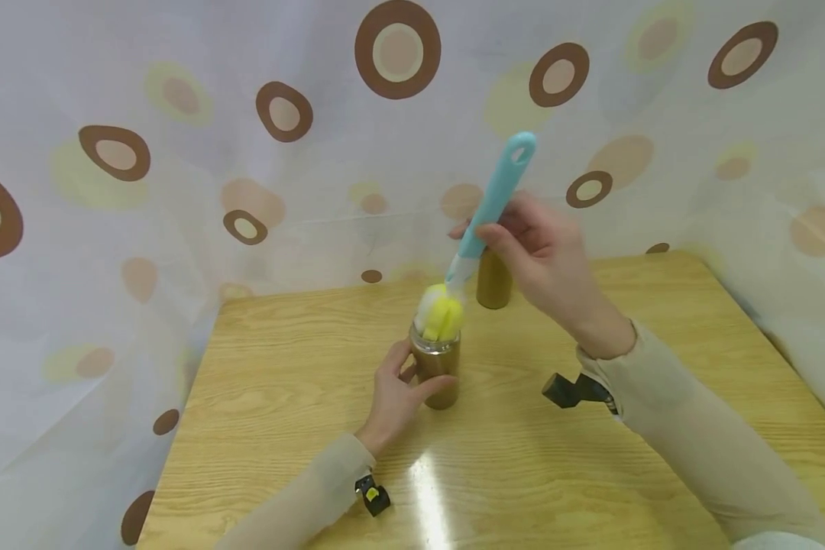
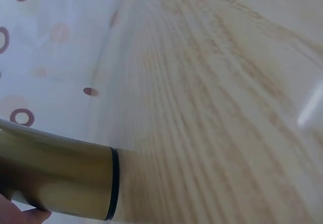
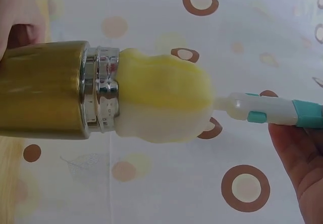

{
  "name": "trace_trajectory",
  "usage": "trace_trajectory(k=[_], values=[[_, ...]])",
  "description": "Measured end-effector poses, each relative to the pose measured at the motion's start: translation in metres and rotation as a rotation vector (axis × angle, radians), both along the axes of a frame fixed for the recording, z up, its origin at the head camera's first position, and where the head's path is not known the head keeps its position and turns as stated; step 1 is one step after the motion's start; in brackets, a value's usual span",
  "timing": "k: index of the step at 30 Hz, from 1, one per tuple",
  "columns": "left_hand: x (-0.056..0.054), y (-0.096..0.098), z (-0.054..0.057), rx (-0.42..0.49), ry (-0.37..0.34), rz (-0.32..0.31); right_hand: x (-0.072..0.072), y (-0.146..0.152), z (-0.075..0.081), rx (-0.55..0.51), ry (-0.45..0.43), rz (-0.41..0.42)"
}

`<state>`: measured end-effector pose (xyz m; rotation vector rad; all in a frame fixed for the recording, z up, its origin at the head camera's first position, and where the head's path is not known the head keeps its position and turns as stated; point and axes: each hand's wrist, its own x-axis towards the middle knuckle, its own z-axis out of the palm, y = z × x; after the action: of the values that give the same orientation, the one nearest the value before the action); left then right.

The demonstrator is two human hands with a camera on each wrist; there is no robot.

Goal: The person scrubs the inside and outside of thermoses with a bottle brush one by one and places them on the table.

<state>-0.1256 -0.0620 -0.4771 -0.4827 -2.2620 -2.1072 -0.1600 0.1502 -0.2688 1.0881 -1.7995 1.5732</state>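
Note:
A gold thermos flask point(image 1: 437, 374) with a bare steel neck stands upright on the table, and my left hand point(image 1: 400, 396) grips it round the body. In the right wrist view the flask point(image 3: 43, 93) lies sideways across the picture. My right hand point(image 1: 546, 248) pinches the turquoise handle of a bottle brush point(image 1: 498, 187) above it. The brush's yellow and white sponge head point(image 3: 164, 95) sits at the flask's mouth, its lower end at the steel rim and most of it outside. In the left wrist view the flask's dark base edge point(image 2: 115, 183) meets the tabletop.
Behind the flask, partly hidden by my right hand, stands a gold cylinder point(image 1: 493, 284). The wooden table point(image 1: 289, 374) runs back to a white sheet point(image 1: 330, 168) with brown and yellow circles. Small black devices are strapped to both wrists.

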Motion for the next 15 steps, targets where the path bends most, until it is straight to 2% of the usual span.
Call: trace_trajectory(k=[8, 15], values=[[-0.006, -0.002, 0.002, -0.04, -0.095, -0.011, 0.0, -0.008, 0.0, 0.09, 0.025, 0.007], [-0.009, -0.002, 0.005, -0.068, -0.136, -0.027, -0.004, -0.007, -0.01, 0.094, -0.069, 0.016]])
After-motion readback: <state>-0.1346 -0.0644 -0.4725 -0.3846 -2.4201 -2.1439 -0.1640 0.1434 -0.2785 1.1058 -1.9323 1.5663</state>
